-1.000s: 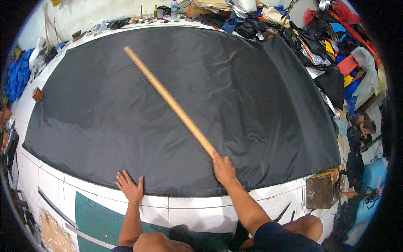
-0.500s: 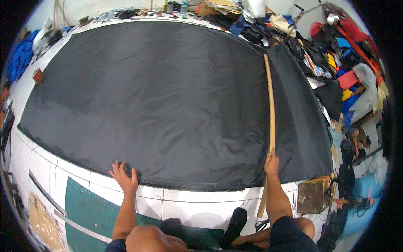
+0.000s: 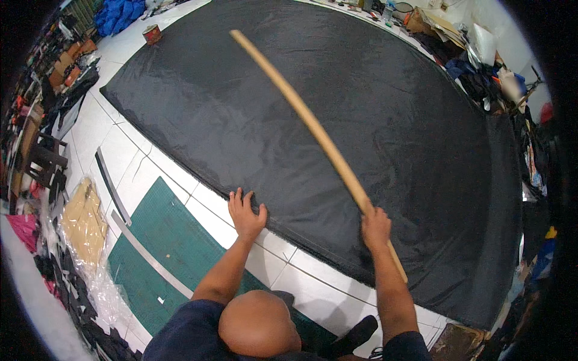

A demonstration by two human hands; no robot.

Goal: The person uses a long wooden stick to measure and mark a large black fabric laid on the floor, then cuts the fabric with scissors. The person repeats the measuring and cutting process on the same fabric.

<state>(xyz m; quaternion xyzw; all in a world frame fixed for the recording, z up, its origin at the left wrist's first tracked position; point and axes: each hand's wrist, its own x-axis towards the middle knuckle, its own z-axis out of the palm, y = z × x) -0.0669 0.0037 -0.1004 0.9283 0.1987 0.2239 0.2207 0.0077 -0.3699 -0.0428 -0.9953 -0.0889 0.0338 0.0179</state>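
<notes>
A large black sheet (image 3: 198, 108) of fabric or similar material, slightly wrinkled, is spread over the tiled floor. My right hand (image 3: 377, 230) is closed round a long, flat wooden stick (image 3: 313, 127) close to its near end. The stick slants across the sheet, its far end pointing up and to the left; whether it touches the sheet I cannot tell. On the sheet's near edge rests my left hand (image 3: 245, 215), fingers spread and holding nothing.
Left of my arms, a metal ruler (image 3: 158, 260) lies on a green cutting mat (image 3: 180, 231). Farther left are a dark strip (image 3: 112, 186) and a plastic-wrapped tan bundle (image 3: 84, 219). A rusty tin (image 3: 152, 35) stands by the far left corner. Piled materials (image 3: 481, 84) line the right side.
The view has turned left. In my right hand the stick has swung leftward over the sheet, from near upright in the picture to a slant. My left hand stays at the near edge.
</notes>
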